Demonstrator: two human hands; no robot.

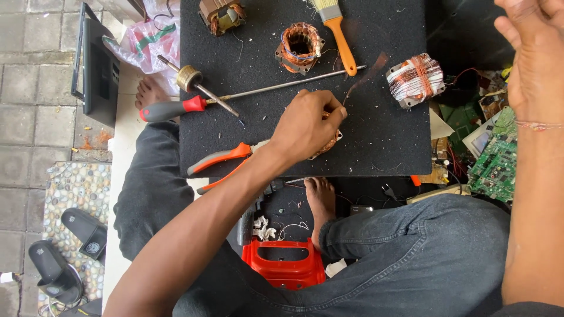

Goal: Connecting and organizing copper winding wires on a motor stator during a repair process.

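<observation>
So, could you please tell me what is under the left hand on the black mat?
Under the left hand a copper-wound coil shows only at its edge, resting on the black mat. The hand covers the rest, so its grip is unclear.

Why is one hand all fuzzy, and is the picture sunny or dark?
Head view: the right hand is smeared by motion blur, and a thin copper wire beside it streaks too; the left hand on the coil and the black mat look sharp. The light is soft, even daylight, with no glare or hard shadows.

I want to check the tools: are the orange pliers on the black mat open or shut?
Open. The orange pliers lie with their two handles spread apart, beside the left hand.
</observation>
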